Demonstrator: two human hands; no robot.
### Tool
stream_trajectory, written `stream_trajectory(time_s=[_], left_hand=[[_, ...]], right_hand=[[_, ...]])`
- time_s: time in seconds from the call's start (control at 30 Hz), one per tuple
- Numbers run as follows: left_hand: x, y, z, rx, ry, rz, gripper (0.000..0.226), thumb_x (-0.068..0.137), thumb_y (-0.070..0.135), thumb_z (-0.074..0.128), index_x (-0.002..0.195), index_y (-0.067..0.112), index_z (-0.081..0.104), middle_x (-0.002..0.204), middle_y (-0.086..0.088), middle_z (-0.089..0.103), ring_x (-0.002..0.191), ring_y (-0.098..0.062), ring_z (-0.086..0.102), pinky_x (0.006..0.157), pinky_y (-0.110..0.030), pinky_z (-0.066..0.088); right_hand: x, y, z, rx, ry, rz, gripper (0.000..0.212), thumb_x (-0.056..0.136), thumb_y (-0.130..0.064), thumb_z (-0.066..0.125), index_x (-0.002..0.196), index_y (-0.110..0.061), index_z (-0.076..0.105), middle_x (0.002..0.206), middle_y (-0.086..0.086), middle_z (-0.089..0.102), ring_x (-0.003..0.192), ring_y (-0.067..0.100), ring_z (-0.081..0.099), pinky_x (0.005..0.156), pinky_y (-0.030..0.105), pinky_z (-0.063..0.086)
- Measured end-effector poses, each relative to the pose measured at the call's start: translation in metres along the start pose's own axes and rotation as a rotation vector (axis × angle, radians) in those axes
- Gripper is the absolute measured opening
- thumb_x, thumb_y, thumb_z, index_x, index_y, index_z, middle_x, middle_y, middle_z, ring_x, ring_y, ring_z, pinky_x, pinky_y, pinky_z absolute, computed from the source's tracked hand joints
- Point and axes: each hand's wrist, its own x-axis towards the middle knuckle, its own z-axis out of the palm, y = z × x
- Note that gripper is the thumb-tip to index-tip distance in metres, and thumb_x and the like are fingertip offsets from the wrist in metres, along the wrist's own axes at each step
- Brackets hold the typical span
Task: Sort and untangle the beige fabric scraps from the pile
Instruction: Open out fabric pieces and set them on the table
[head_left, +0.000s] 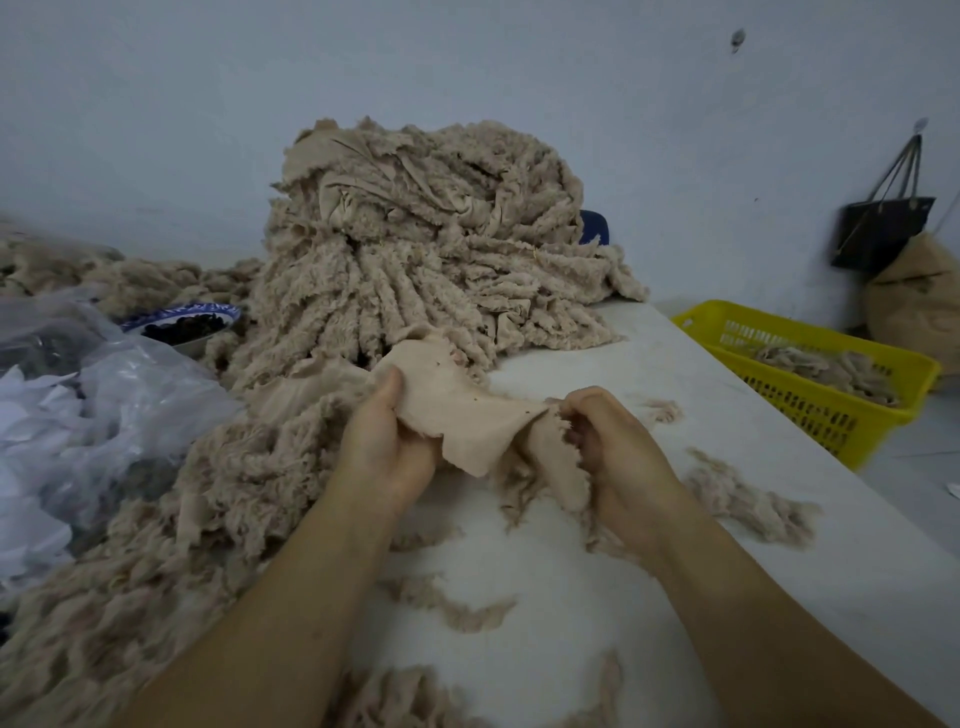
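At table (727, 467), left hand (387, 452) and right hand (615, 452) pinching scrap (457, 410), yellow basket (810, 418) holding scraps (826, 369)

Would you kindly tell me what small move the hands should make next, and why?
Probably lift the scrap clear toward the person: the left hand and right hand both grip it, spread between them, but its far edge seems to touch the pile. The yellow basket already holding scraps looks a likely destination.
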Motion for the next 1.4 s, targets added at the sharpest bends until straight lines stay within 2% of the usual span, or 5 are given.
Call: stream_trajectory(time_s=[0.27, 0.57, 0.87, 1.1, 1.4], left_hand=[[-0.013, -0.03, 0.001, 0.931, -0.091, 0.072, 0.031, 0.092, 0.042, 0.062, 0.12, 0.028, 0.066, 0.122, -0.002, 0.068, 0.112, -0.02, 0.062, 0.095, -0.041, 0.05], [0.007, -0.007, -0.001, 0.286, 0.142, 0.098, 0.021, 0.104, 0.019, 0.049, 0.113, 0.009, 0.065, 0.105, -0.013, 0.073, 0.088, -0.023, 0.075, 0.074, -0.036, 0.061], [0.004, -0.009, -0.002, 0.582, 0.033, 0.271, 0.044, 0.097, 0.0, 0.045, 0.078, 0.02, 0.08, 0.08, -0.001, 0.077, 0.073, -0.012, 0.072, 0.06, -0.021, 0.055], [-0.011, -0.023, 0.0, 1.026, -0.416, 0.055, 0.058, 0.084, 0.073, 0.055, 0.118, 0.027, 0.069, 0.11, 0.005, 0.074, 0.104, -0.012, 0.07, 0.088, -0.029, 0.054], [-0.009, -0.02, 0.003, 0.672, -0.122, 0.038, 0.042, 0.093, 0.021, 0.066, 0.129, 0.0, 0.057, 0.116, -0.017, 0.072, 0.097, -0.02, 0.072, 0.082, -0.031, 0.058]], right_hand=[[0.004, -0.003, -0.004, 0.288, -0.099, 0.041, 0.022, 0.101, -0.019, 0.049, 0.081, -0.013, 0.057, 0.088, 0.007, 0.074, 0.075, 0.017, 0.072, 0.058, 0.024, 0.056], [-0.005, 0.022, 0.0, -1.504, -0.476, -0.337, 0.026, 0.087, -0.049, 0.061, 0.082, -0.032, 0.042, 0.09, -0.015, 0.037, 0.089, 0.009, 0.034, 0.072, 0.027, 0.03], [-0.001, -0.003, -0.003, -0.137, -0.016, 0.045, 0.032, 0.099, -0.034, 0.054, 0.087, -0.019, 0.079, 0.089, 0.003, 0.076, 0.078, 0.013, 0.073, 0.064, 0.025, 0.055], [-0.001, 0.008, -0.001, -0.439, 0.035, -0.021, 0.055, 0.096, -0.064, 0.042, 0.099, -0.022, 0.078, 0.091, -0.003, 0.078, 0.087, 0.011, 0.074, 0.075, 0.024, 0.058], [0.0, 0.005, -0.004, -0.493, 0.086, -0.207, 0.049, 0.09, -0.062, 0.053, 0.073, -0.019, 0.066, 0.065, -0.01, 0.06, 0.059, 0.007, 0.056, 0.058, 0.017, 0.045]])
